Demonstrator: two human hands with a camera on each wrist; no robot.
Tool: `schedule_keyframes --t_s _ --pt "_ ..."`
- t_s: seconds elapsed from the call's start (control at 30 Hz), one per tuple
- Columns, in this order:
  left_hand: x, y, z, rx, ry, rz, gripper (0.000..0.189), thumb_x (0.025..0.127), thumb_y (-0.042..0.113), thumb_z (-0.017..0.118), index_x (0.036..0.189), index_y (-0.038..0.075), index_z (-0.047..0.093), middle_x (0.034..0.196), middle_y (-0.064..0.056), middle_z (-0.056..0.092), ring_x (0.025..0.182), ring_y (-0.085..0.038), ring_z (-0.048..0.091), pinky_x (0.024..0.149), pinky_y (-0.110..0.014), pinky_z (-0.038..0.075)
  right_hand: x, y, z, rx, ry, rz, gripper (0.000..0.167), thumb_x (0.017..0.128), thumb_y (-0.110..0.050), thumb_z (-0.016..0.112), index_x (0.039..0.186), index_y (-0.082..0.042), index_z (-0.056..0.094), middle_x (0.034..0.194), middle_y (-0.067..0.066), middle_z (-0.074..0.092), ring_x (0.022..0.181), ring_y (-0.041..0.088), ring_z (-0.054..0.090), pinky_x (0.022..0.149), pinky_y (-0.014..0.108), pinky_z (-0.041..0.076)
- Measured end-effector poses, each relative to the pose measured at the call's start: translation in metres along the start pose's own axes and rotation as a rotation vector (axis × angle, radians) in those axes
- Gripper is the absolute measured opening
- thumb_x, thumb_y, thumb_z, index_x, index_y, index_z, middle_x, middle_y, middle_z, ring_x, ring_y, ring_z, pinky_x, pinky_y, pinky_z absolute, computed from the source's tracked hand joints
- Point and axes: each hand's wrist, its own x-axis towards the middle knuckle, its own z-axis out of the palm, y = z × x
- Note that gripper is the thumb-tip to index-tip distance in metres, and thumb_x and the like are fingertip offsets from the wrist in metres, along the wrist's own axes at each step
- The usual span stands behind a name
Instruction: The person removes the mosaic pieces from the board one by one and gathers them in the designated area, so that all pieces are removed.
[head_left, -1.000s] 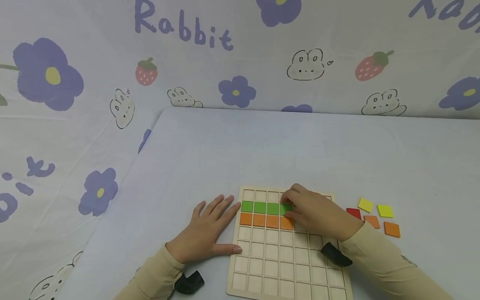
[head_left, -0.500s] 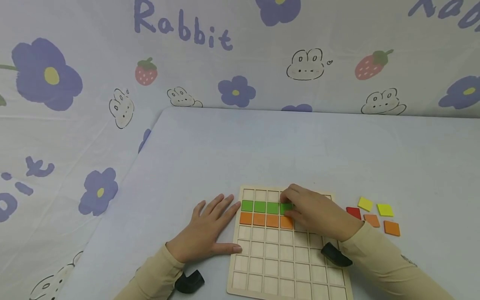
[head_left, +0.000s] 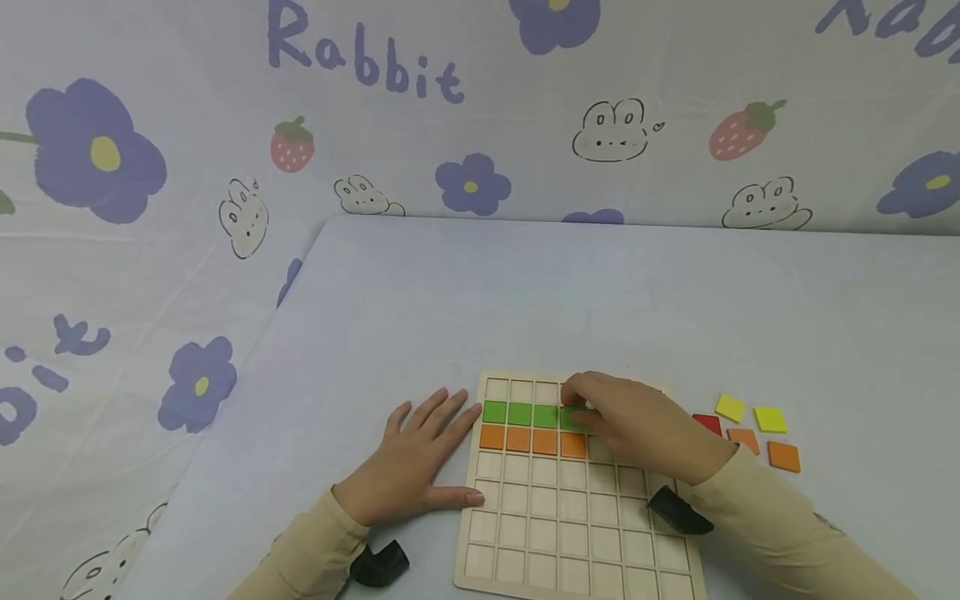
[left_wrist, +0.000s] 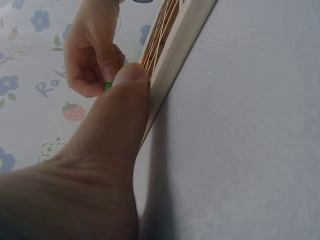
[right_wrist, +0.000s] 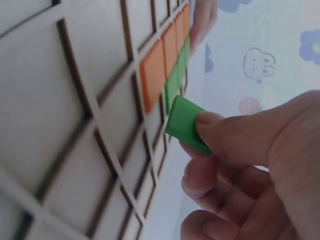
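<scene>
A wooden grid board (head_left: 573,507) lies on the table. One of its rows holds orange tiles (head_left: 518,441), and the row behind holds green tiles (head_left: 520,414). Over the right end of the green row, my right hand (head_left: 645,421) pinches a small square green tile (right_wrist: 185,122) between thumb and fingers. Seen from the right wrist, that tile is tilted and stands off the board. My left hand (head_left: 408,467) rests at the board's left edge, fingers spread and straight, with the forefinger and thumb touching the rim. Part of the board's right side is hidden under my right hand and forearm.
Loose tiles lie right of the board: two yellow (head_left: 731,408), two orange (head_left: 783,457) and a red one (head_left: 707,425) partly behind my right arm. A black wrist piece (head_left: 679,511) on my right arm hangs over the board. Printed cloth (head_left: 525,125) rises behind the table.
My right hand and forearm have shifted slightly to the right, and the thumb has moved up from the orange row. My left hand has stayed in place.
</scene>
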Motion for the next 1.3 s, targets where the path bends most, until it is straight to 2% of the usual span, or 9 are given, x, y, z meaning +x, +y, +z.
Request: schedule_keyframes --t_s 0.17,0.37,0.6,0.77,0.97,1.13,1.3 --pt "0.000 0.001 0.001 -0.001 -0.002 -0.003 0.097 0.083 0.074 0.049 0.156 0.022 0.011 0.161 -0.004 0.014 0.148 -0.027 0.008 0.109 -0.062 0.010 -0.012 0.006 -0.015 0.029 0.011 0.026 0.017 0.093 -0.016 0.064 0.109 -0.016 0.060 0.098 -0.010 0.063 0.079 0.005 0.053 0.071 0.029 0.047" --pt "0.001 0.002 0.001 -0.005 0.000 -0.003 0.098 0.082 0.074 0.050 0.156 0.021 0.012 0.161 -0.005 0.014 0.148 -0.027 0.008 0.109 -0.062 0.009 -0.036 0.021 -0.031 0.048 0.002 0.097 0.017 0.092 -0.017 0.065 0.108 -0.018 0.060 0.094 -0.012 0.062 0.073 0.004 0.051 0.065 0.024 0.045" --pt "0.001 0.003 0.001 0.007 0.019 0.013 0.098 0.082 0.072 0.052 0.155 0.018 0.016 0.160 -0.007 0.016 0.147 -0.029 0.011 0.108 -0.064 0.011 -0.066 0.044 -0.039 0.056 -0.002 0.159 0.020 0.091 -0.016 0.065 0.110 -0.019 0.060 0.097 -0.012 0.063 0.077 0.003 0.052 0.066 0.023 0.046" --pt "0.002 0.002 0.001 -0.003 0.004 0.002 0.097 0.083 0.073 0.051 0.155 0.021 0.014 0.161 -0.005 0.014 0.148 -0.027 0.009 0.109 -0.063 0.010 -0.087 0.060 -0.037 0.006 0.015 0.165 0.022 0.089 -0.013 0.068 0.109 -0.020 0.062 0.097 -0.015 0.062 0.082 0.001 0.052 0.071 0.025 0.048" --pt "0.003 0.002 0.002 -0.005 0.011 0.010 0.097 0.083 0.073 0.050 0.155 0.020 0.014 0.161 -0.005 0.015 0.148 -0.028 0.009 0.109 -0.063 0.010 -0.111 0.074 -0.029 -0.015 0.021 0.157 0.026 0.084 -0.008 0.072 0.102 -0.025 0.062 0.095 -0.020 0.062 0.080 -0.004 0.050 0.070 0.023 0.048" --pt "0.002 0.002 0.001 0.008 0.038 0.021 0.096 0.083 0.071 0.053 0.155 0.017 0.018 0.160 -0.008 0.018 0.147 -0.031 0.013 0.107 -0.065 0.013 -0.118 0.079 -0.025 -0.036 0.029 0.151 0.027 0.080 -0.007 0.075 0.100 -0.022 0.062 0.093 -0.019 0.062 0.079 -0.004 0.050 0.069 0.023 0.049" --pt "0.003 0.003 0.001 0.007 0.031 0.010 0.097 0.082 0.072 0.053 0.155 0.019 0.017 0.160 -0.006 0.017 0.147 -0.030 0.011 0.108 -0.064 0.012 -0.120 0.081 -0.021 -0.049 0.062 0.117 0.030 0.077 -0.010 0.079 0.099 -0.022 0.062 0.086 -0.019 0.054 0.072 -0.005 0.042 0.061 0.019 0.043"
